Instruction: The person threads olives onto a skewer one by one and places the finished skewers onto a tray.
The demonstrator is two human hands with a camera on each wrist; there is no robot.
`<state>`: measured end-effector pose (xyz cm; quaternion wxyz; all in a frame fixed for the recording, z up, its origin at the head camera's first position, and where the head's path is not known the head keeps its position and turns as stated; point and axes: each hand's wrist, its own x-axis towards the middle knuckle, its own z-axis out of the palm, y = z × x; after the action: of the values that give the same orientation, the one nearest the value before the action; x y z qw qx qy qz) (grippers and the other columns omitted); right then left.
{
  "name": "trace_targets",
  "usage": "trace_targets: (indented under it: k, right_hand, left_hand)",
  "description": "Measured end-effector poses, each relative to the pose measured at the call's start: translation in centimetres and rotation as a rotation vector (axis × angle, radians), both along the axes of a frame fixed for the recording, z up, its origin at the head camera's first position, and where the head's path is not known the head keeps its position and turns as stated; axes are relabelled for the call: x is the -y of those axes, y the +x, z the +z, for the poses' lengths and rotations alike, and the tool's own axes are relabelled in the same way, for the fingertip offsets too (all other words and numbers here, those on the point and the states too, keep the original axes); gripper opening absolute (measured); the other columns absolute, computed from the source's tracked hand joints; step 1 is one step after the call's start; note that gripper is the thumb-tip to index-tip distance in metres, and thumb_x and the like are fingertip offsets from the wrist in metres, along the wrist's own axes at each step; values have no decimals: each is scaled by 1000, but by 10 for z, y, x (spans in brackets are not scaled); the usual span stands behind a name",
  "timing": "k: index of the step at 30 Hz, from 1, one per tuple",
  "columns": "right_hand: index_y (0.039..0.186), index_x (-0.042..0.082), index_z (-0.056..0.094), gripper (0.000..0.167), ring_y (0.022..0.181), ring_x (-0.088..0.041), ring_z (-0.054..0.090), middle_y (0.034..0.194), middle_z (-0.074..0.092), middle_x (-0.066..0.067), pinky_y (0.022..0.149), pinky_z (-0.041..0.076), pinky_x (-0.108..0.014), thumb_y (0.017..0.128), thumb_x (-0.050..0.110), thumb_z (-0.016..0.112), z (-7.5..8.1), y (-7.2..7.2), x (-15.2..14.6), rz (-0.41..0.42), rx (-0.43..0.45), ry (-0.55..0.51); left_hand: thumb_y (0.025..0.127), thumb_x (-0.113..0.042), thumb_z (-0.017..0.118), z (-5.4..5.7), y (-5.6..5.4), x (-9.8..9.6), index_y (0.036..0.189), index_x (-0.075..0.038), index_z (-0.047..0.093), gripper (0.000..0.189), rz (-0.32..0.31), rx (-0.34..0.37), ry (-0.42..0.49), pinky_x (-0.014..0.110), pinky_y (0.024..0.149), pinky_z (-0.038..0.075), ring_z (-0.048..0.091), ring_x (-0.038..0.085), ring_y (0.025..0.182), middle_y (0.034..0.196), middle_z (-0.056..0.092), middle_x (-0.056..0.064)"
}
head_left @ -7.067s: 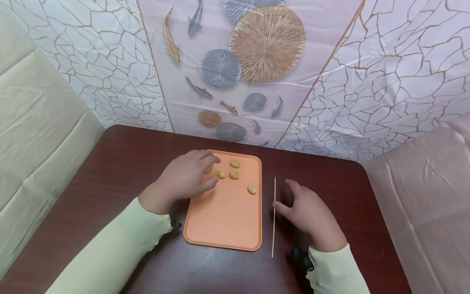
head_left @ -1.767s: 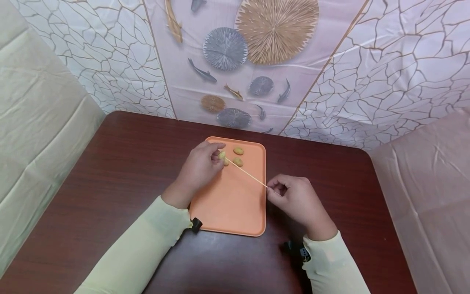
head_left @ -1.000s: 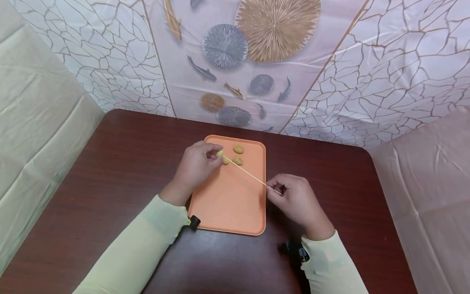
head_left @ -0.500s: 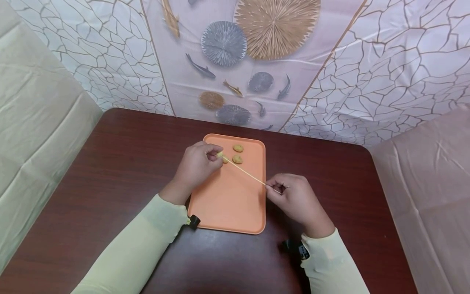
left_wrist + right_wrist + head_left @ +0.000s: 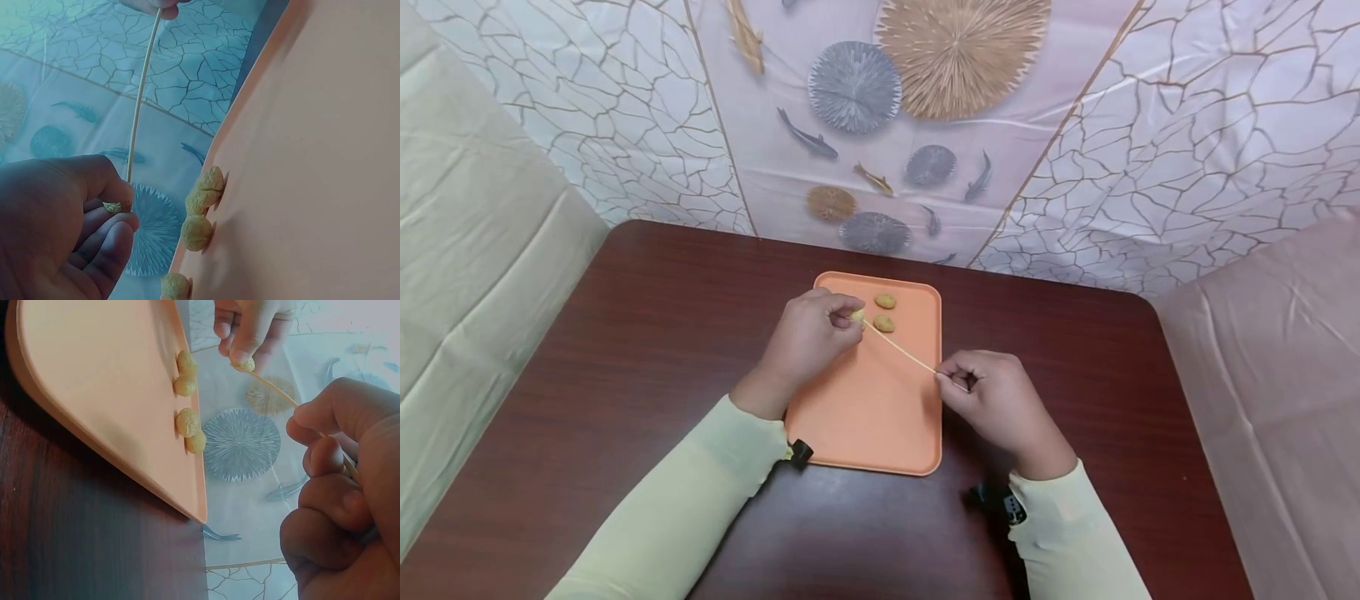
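My left hand (image 5: 805, 342) pinches a small yellow-brown wrinkled lump (image 5: 857, 316) between thumb and fingers, above the far left part of an orange tray (image 5: 872, 408). My right hand (image 5: 996, 396), beside the tray's right rim, pinches a thin wooden skewer (image 5: 898, 346) near its near end. The skewer's far tip meets the held lump, and the stick bows slightly in the right wrist view. Whether the tip is inside the lump cannot be made out. Several similar lumps (image 5: 196, 232) lie on the tray, some hidden behind my left hand in the head view.
The tray lies on a dark reddish-brown table (image 5: 685, 317). A patterned cloth backdrop (image 5: 880, 142) hangs behind the table's far edge. Pale cloth panels (image 5: 467, 275) stand along both sides.
Earlier the skewer lay on the table right of the tray, and both hands were unloaded. Now they hold the lump and skewer. Lately the right hand has shifted slightly left, and the skewer bows.
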<state>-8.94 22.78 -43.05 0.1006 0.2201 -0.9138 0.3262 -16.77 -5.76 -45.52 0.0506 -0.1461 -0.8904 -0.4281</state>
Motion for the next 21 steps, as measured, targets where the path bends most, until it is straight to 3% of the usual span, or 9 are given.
trace_targets:
  k: [5, 13, 21]
  right_hand:
    - [85, 15, 81, 15, 67, -7, 55, 73, 60, 9, 60, 46, -22, 95, 5, 83, 1, -1, 0, -13, -11, -5]
    - [86, 17, 80, 16, 67, -8, 54, 74, 60, 9, 61, 45, -21, 95, 5, 83, 3, -1, 1, -21, -23, -10]
    - [89, 17, 82, 13, 68, -7, 54, 74, 61, 9, 60, 44, -21, 96, 7, 84, 3, -3, 2, -29, -41, -18]
  left_hand:
    - [96, -14, 82, 0, 2, -3, 125, -12, 87, 29, -31, 13, 26, 32, 86, 67, 78, 14, 96, 107, 77, 2]
    - [92, -13, 83, 6, 7, -10, 120, -12, 88, 29, -60, -53, 68, 27, 84, 66, 79, 12, 92, 103, 79, 1]
    - [92, -10, 85, 14, 13, -21, 121, -10, 88, 28, -115, -34, 113, 25, 84, 66, 77, 13, 91, 101, 77, 2]
